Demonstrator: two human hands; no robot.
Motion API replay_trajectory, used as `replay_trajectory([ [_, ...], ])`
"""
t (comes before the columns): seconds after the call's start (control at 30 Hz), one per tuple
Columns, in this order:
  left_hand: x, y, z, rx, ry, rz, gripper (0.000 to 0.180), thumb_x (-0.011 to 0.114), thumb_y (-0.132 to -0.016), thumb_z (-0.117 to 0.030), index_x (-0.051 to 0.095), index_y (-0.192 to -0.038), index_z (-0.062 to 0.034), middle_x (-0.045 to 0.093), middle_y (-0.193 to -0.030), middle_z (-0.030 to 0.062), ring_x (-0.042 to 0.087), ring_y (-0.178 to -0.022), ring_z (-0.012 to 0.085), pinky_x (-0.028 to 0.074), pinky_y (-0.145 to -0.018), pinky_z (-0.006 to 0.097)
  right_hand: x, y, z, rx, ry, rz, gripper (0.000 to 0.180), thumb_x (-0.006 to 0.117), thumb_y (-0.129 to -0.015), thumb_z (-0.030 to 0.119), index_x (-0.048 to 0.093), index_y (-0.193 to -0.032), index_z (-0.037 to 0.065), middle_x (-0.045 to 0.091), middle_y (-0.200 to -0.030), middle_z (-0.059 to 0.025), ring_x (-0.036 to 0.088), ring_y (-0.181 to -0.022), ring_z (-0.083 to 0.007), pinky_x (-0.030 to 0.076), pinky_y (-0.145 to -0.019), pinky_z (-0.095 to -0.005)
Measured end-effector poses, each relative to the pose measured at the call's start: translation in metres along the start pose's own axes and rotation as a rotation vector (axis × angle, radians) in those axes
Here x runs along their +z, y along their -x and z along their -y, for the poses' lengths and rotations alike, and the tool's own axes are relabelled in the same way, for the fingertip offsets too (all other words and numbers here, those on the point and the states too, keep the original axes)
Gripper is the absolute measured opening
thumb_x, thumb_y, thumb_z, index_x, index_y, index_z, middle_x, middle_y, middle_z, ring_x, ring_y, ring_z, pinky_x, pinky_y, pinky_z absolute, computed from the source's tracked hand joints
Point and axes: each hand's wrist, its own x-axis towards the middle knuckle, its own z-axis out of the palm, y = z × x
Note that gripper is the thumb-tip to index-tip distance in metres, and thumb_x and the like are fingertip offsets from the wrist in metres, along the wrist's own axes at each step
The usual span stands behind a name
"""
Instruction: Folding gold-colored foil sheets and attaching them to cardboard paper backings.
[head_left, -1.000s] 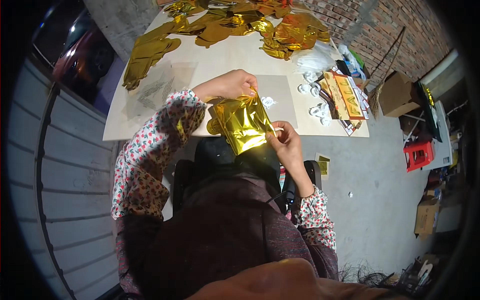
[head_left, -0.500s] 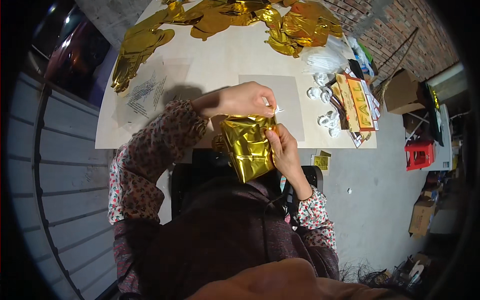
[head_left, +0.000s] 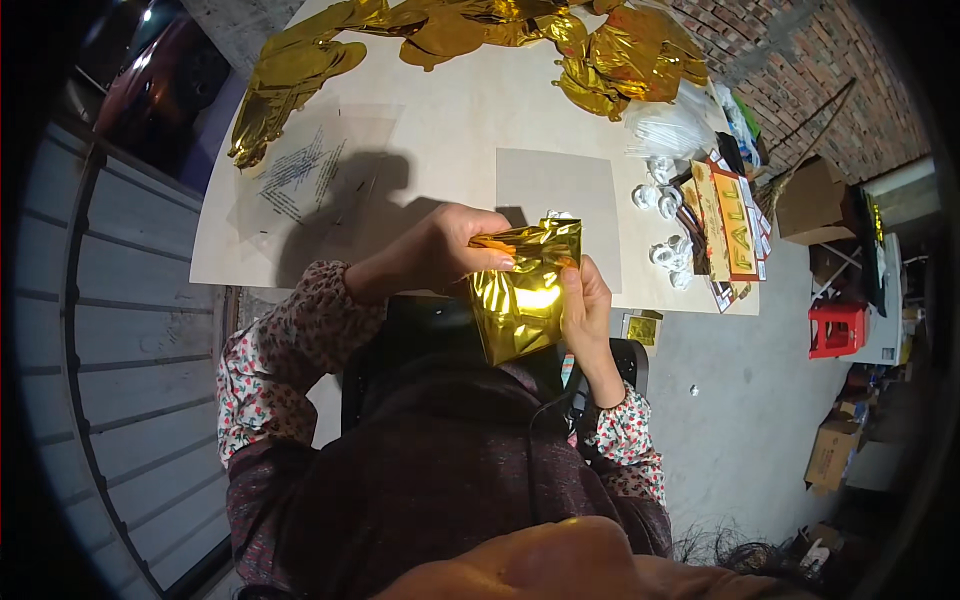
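A folded gold foil balloon [head_left: 522, 315] hangs between my hands at the front edge of the table. My left hand [head_left: 448, 245] pinches its upper left edge, where an orange-tinted fold shows. My right hand [head_left: 588, 310] grips its right side, thumb on the front and the other fingers mostly hidden behind. A small whitish bit [head_left: 560, 214] shows just above the packet's top edge; what it is I cannot make out. Behind the packet lies a flat grey sheet [head_left: 560, 180] on the table.
More gold foil balloons [head_left: 440, 38] lie along the table's far edge. Clear printed plastic bags [head_left: 305, 180] lie at left. At right are white ribbon rolls [head_left: 668, 200], a bundle of clear straws or sleeves [head_left: 670, 130] and an orange printed banner [head_left: 735, 220]. A red stool [head_left: 838, 330] stands beyond.
My left hand has come down from above the packet's top to its upper left edge and now pinches it there. The packet has shifted slightly right, still in my right hand.
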Motion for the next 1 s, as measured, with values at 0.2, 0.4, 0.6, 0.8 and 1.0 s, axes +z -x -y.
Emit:
replay_trajectory([
  [0.2, -0.001, 0.006, 0.000, 0.085, -0.150, 0.016, 0.024, 0.064, -0.088, -0.019, 0.064, -0.094, 0.0040, 0.064, -0.078, 0.0028, 0.054, -0.072, 0.0068, 0.046, -0.067, 0.024, -0.001, 0.000, 0.001, -0.047, 0.102, 0.011, 0.021, 0.050, -0.103, 0.020, 0.057, -0.103, 0.000, 0.056, -0.085, 0.0038, 0.046, -0.077, -0.0034, 0.040, -0.068, -0.0195],
  [0.4, -0.015, 0.005, -0.016, -0.246, 0.282, 0.033, 0.031, 0.057, -0.098, -0.023, 0.068, -0.108, 0.0042, 0.070, -0.093, 0.0036, 0.061, -0.085, 0.0086, 0.048, -0.080, 0.023, -0.003, 0.005, 0.007, -0.138, 0.171, -0.005, 0.017, 0.055, -0.100, 0.016, 0.055, -0.092, 0.001, 0.048, -0.069, 0.0029, 0.039, -0.068, -0.0033, 0.038, -0.058, -0.0207],
  [0.6, -0.019, 0.007, -0.028, -0.220, 0.111, 0.116, 0.028, 0.065, -0.092, -0.019, 0.069, -0.106, 0.0055, 0.071, -0.090, 0.0056, 0.063, -0.081, 0.0078, 0.050, -0.075, 0.023, -0.001, 0.007, 0.016, -0.141, 0.263, 0.003, 0.018, 0.056, -0.100, 0.018, 0.055, -0.092, 0.002, 0.051, -0.066, -0.0018, 0.041, -0.065, -0.0041, 0.040, -0.057, -0.0225],
  [0.8, -0.014, 0.008, -0.023, -0.184, 0.229, 0.156, 0.022, 0.066, -0.090, -0.014, 0.069, -0.100, 0.0057, 0.070, -0.086, 0.0049, 0.060, -0.077, 0.0056, 0.048, -0.070, 0.021, -0.003, 0.008, 0.020, -0.158, 0.291, 0.036, 0.018, 0.057, -0.099, 0.017, 0.055, -0.091, 0.001, 0.052, -0.066, -0.0018, 0.041, -0.064, -0.0045, 0.040, -0.057, -0.0225],
  [1.0, -0.005, 0.008, -0.008, -0.101, 0.223, 0.178, 0.012, 0.063, -0.088, -0.001, 0.060, -0.098, 0.0040, 0.065, -0.083, 0.0022, 0.058, -0.075, 0.0041, 0.046, -0.067, 0.019, -0.002, 0.009, 0.017, -0.158, 0.278, 0.051, 0.018, 0.057, -0.098, 0.016, 0.054, -0.089, 0.002, 0.050, -0.065, -0.0011, 0.039, -0.064, -0.0046, 0.039, -0.056, -0.0221],
])
